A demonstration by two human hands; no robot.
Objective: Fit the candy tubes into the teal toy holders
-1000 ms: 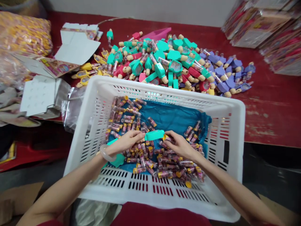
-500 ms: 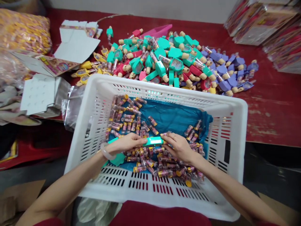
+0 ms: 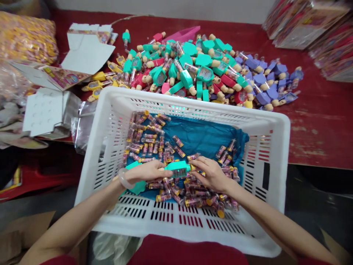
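Observation:
Over the basket my left hand [image 3: 147, 171] is closed around one end of a green plastic toy [image 3: 178, 168], which has a clear window in its side. My right hand [image 3: 211, 173] pinches a small yellow-capped tube [image 3: 192, 168] against the toy's other end; most of this tube is hidden by the fingers. Beneath both hands lie many clear tubes [image 3: 197, 201] with yellow caps and printed labels, on a blue plastic sheet [image 3: 198, 129]. More green pieces [image 3: 138, 187] rest under my left wrist, partly covered by it.
A white slotted basket [image 3: 193, 101] surrounds the tubes. Behind it, on a red table [image 3: 317, 125], is a heap of green toys [image 3: 204, 73], with purple toys [image 3: 264, 82] to the right. Cardboard inserts [image 3: 44, 110] and a yellow-filled bag [image 3: 27, 36] sit left; packaged boxes [image 3: 306, 25] stand right.
The green toy has been turned so that its windowed side now shows, and the yellow cap at its right end is visible. Both hands stay in nearly the same place.

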